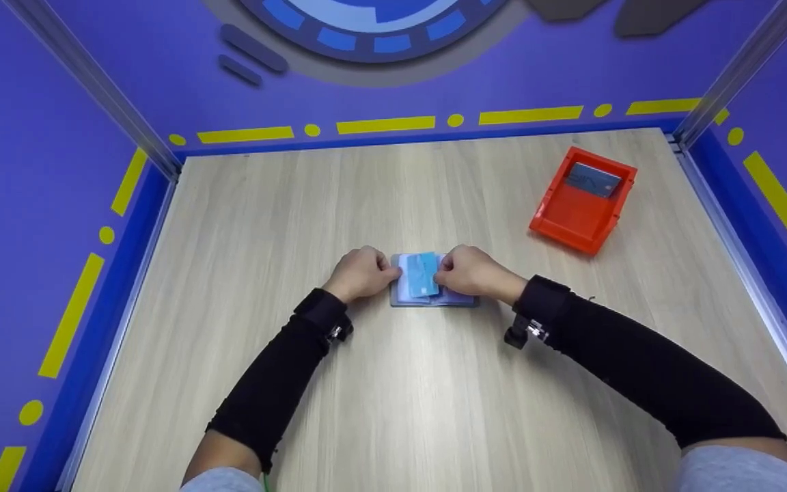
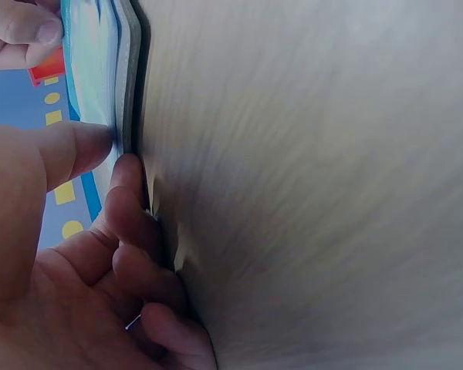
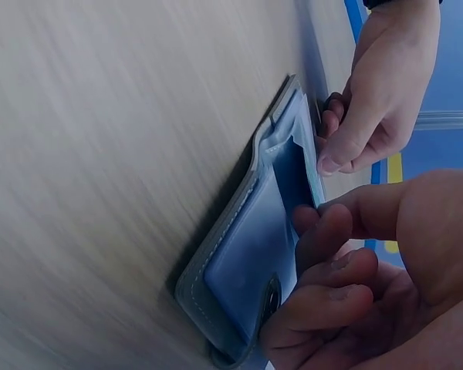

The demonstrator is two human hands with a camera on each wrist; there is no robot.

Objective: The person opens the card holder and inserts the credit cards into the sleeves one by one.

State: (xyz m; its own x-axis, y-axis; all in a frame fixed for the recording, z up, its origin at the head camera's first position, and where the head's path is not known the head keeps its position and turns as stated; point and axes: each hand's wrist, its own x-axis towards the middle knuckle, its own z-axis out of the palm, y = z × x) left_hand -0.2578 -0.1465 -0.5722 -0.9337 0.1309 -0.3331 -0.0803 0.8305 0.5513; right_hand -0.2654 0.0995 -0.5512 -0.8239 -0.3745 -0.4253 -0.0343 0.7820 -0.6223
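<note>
A grey card holder (image 1: 463, 301) with clear plastic sleeves lies opened flat on the table. Its left edge is pinched by my left hand (image 1: 364, 275), thumb on top of the sleeves and fingers against the cover's side. My right hand (image 1: 473, 272) holds a light blue card (image 1: 423, 275) by its right edge, between thumb and index finger. The card is slightly tilted over the left-hand sleeves. In the right wrist view, a strap with a snap (image 3: 268, 302) curls up at the holder's near side, close to my right fingers.
At the back right stands a red plastic bin (image 1: 574, 217) with a grey card (image 1: 594, 180) leaning inside its far end. Blue panels (image 1: 380, 102) with yellow marks wall the wooden table (image 1: 264, 205) at the back and sides.
</note>
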